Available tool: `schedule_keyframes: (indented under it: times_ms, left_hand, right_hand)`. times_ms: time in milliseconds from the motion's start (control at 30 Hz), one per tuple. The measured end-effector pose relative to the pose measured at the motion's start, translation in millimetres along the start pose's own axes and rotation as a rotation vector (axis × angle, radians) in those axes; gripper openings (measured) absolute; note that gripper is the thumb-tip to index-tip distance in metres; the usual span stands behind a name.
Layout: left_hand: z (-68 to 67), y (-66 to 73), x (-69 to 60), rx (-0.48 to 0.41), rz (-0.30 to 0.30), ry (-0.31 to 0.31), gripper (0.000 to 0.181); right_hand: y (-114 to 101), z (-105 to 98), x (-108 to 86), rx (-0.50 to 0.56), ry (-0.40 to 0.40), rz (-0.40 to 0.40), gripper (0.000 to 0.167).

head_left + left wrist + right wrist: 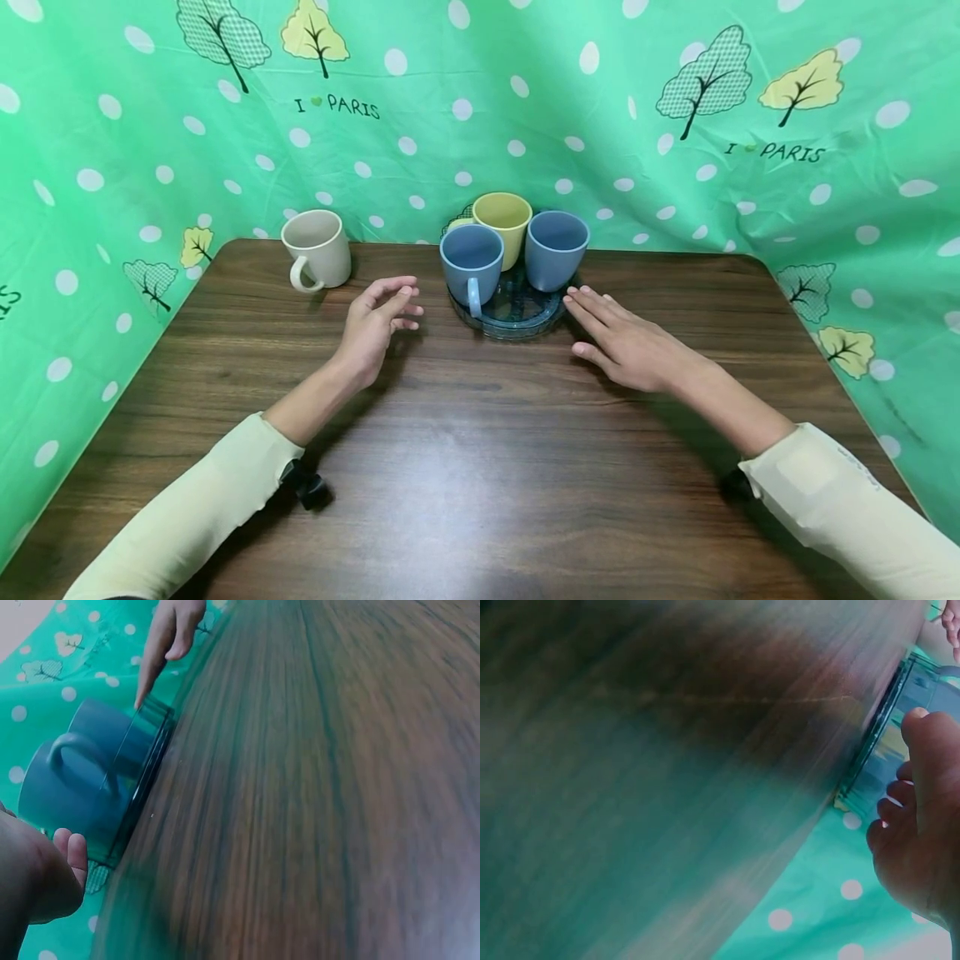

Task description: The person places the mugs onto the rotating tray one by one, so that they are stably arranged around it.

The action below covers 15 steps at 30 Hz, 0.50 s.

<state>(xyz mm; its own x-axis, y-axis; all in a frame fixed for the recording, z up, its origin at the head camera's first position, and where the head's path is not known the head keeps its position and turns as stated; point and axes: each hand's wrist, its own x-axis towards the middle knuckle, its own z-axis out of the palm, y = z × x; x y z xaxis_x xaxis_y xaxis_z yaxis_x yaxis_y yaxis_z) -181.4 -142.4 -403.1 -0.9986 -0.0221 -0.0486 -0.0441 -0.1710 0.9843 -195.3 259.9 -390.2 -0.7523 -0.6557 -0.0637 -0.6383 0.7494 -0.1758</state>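
A round clear glass dish [513, 332] stands near the table's back edge with three mugs in it. At its front left is a blue mug [471, 265], its handle toward me. Behind that sits a yellow mug [513, 223], and another blue mug [557, 254] stands on the right. My right hand [626, 343] has its fingers straight, their tips at the dish's right side; whether they touch it I cannot tell. To the left of the dish my left hand [373, 329] holds nothing, fingers loosely bent and apart from the glass.
A cream mug [321, 250] stands by itself at the back left of the brown wooden table [465, 467], handle toward the front. Right behind the table hangs a green polka-dot cloth [517, 108] printed with trees.
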Motion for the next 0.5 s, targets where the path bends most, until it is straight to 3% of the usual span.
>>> schedule_keyframes:
  times_ms: [500]
  left_hand:
    - [-41.1, 2.2, -2.9, 0.019, 0.018, 0.071, 0.028]
  right_hand:
    - [4.0, 2.5, -1.1, -0.028, 0.011, 0.018, 0.074]
